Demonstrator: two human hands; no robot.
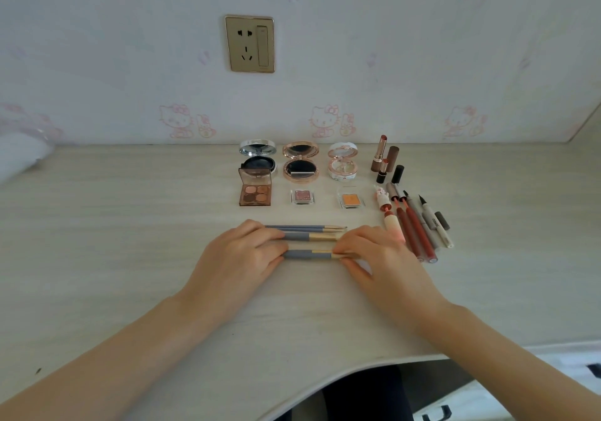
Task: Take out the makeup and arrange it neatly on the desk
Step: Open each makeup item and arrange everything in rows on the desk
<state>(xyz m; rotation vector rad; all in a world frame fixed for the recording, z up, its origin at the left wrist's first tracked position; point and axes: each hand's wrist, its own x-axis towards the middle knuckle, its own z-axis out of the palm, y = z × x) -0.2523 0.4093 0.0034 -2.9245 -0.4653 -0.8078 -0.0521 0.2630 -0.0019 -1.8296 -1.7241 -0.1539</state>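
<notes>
The left hand curls its fingers round one end of the nearest gray brush, and the right hand pinches the brush's gold end, low on the tabletop beside two more brushes. Behind lie a four-pan eyeshadow palette and three compacts, all open, then lipsticks and pens. A socket sits on the cartoon wallpaper.

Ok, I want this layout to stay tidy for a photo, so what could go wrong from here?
The right hand sits right beside the row of lip pencils; a sideways nudge could skew them. The nearest brush, held at both ends with the left hand too, looks round and might roll once released. The upright lipsticks could topple if the desk gets jolted.
</notes>
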